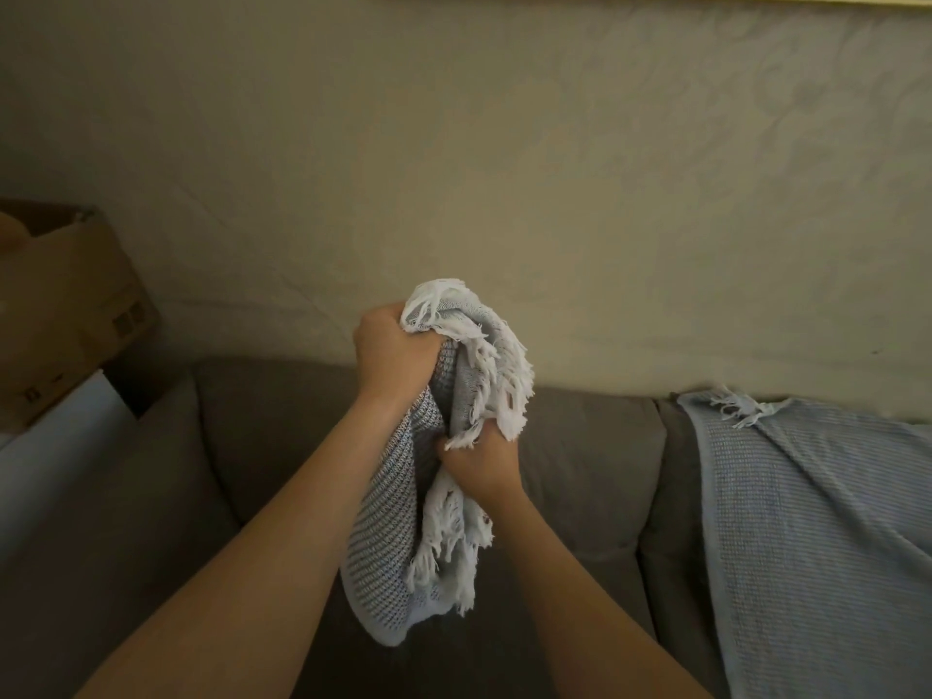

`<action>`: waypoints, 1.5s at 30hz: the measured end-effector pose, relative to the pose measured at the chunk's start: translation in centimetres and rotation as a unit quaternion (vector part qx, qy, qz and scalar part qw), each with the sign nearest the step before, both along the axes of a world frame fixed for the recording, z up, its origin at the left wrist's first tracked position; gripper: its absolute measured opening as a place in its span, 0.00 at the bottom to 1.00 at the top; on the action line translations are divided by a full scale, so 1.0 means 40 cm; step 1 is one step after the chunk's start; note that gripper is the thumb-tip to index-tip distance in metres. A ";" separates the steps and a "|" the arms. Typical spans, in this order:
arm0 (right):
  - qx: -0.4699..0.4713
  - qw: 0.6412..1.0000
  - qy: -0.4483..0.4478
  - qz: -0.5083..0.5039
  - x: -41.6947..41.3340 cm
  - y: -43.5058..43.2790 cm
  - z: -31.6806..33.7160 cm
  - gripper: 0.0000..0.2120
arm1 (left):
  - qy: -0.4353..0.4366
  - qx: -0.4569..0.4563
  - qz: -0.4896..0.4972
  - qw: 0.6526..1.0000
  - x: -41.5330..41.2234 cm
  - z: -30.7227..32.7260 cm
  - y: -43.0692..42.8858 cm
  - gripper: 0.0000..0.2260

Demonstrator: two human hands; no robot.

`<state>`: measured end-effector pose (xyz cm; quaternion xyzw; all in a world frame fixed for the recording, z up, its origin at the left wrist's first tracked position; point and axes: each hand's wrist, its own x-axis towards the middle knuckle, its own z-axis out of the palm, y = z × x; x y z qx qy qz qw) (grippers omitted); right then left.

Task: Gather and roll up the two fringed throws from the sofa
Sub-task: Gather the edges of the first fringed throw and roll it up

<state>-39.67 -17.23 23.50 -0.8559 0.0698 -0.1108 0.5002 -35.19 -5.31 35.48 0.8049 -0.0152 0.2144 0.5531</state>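
Note:
A pale blue waffle-knit throw [383,547] with white fringe is bunched up in the air above the grey sofa [580,456]. My left hand [393,355] grips its top, fingers curled into the cloth. My right hand [481,464] grips the bundle lower down, among the fringe. The rest of the cloth hangs between my forearms. A second pale blue fringed throw [817,537] lies spread over the sofa's back and seat at the right, with a tuft of fringe at its top corner.
A cardboard box [65,305] stands at the far left on a white surface [45,446], beside the sofa's arm. A beige wall [504,169] rises behind the sofa. A frame's edge shows at the top.

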 end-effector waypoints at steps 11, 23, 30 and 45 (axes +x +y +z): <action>-0.104 0.977 -0.090 -0.161 0.066 -0.210 0.088 0.03 | 0.031 0.168 0.006 0.985 0.016 -0.054 0.106 0.09; -0.350 0.936 0.041 0.024 0.107 -0.306 0.126 0.19 | 0.059 0.315 0.071 0.945 -0.020 -0.125 0.088 0.04; -0.145 0.961 0.121 0.202 0.058 -0.301 0.102 0.16 | 0.053 0.288 0.123 0.948 -0.004 -0.111 0.087 0.06; -0.085 0.946 0.217 0.225 0.023 -0.253 -0.009 0.13 | 0.009 0.167 0.183 0.969 -0.017 -0.051 0.090 0.05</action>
